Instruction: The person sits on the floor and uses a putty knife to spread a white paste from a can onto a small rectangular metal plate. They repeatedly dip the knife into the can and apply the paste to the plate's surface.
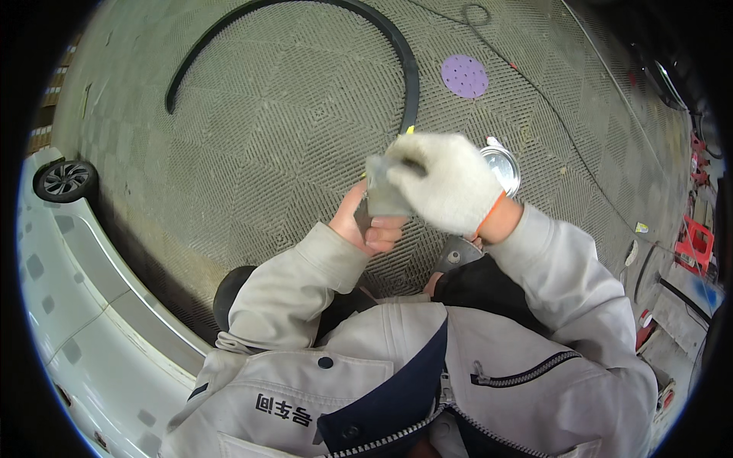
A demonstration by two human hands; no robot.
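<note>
My left hand is bare, its fingers curled round the lower part of a flat grey piece with a dark edge. A white knitted glove with an orange cuff covers my right hand. Its thumb and fingers are pinched together at that piece's upper right, slightly blurred; I cannot tell whether they hold a second piece. Just beyond both hands, the near end of a long curved black strip lies on the floor, with a bit of yellow by it. Right of the glove stands a round silver tin, partly hidden.
A purple perforated disc lies on the patterned floor. A dark cable runs along the right. Close to my knees is a grey piece with a round hole. A pale car stands left, red stands far right.
</note>
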